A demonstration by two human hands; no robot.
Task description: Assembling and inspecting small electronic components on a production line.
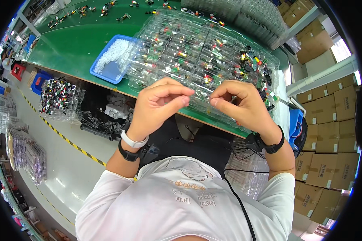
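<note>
Both my hands are raised over the table's near edge, their fingertips facing each other a short way apart. My left hand (159, 103) is closed in a pinch, thumb against the fingers. My right hand (245, 105) pinches the same way, its fingers curled in. Whatever sits in either pinch is too small to make out against the clear plastic behind. Just beyond them lie clear plastic trays (165, 30), divided into compartments holding small parts in black, green, red and yellow. A blue tray (95, 67) of small white pieces (116, 51) stands to their left.
More small parts (82, 11) lie scattered across the far green tabletop (64, 42). Stacked clear trays (245, 18) stand at the back right, and cardboard boxes (326, 132) line the right side. Below left, another tray stack (60, 100) holds small parts. A black cable (239, 197) hangs over my shirt.
</note>
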